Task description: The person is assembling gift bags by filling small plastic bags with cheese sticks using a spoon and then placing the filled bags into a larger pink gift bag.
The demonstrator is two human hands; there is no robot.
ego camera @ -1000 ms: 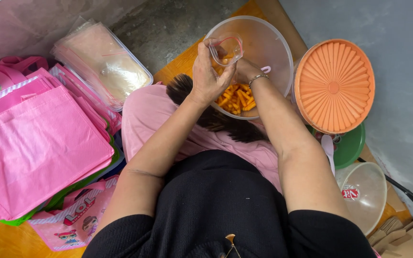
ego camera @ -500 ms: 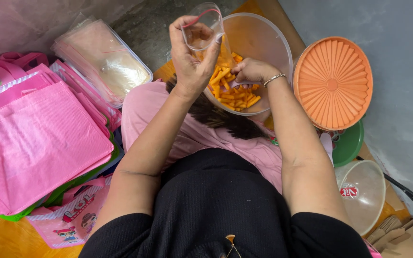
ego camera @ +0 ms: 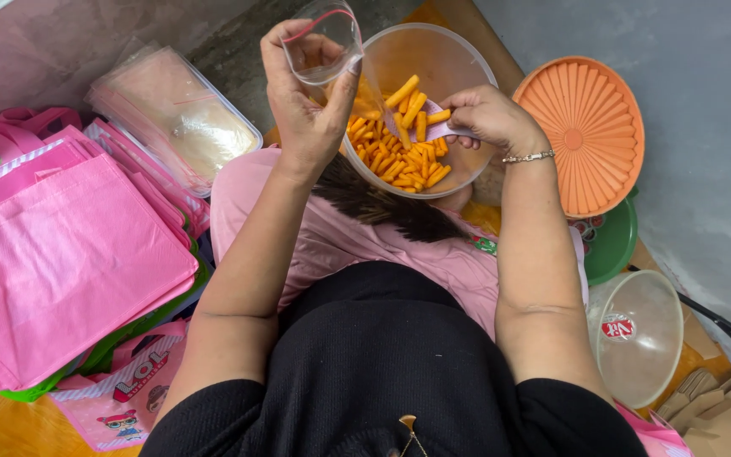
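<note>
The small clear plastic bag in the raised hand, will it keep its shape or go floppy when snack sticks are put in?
The clear plastic bag looks thin and crumpled in the left hand, so it is probably floppy and would sag unless its mouth is held open. It seems very light. Its film may be slippery, so the orange snack sticks could pull it down.

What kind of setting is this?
Probably a home floor set up for packing party favours: a stack of pink gift bags, a clear bowl of orange snack sticks, a small zip bag.

Hidden and cut-off parts

The scoop (ego camera: 433, 129) is mostly covered by the right hand (ego camera: 488, 118); the clear bag (ego camera: 325, 38) is clipped by the top edge.
</note>
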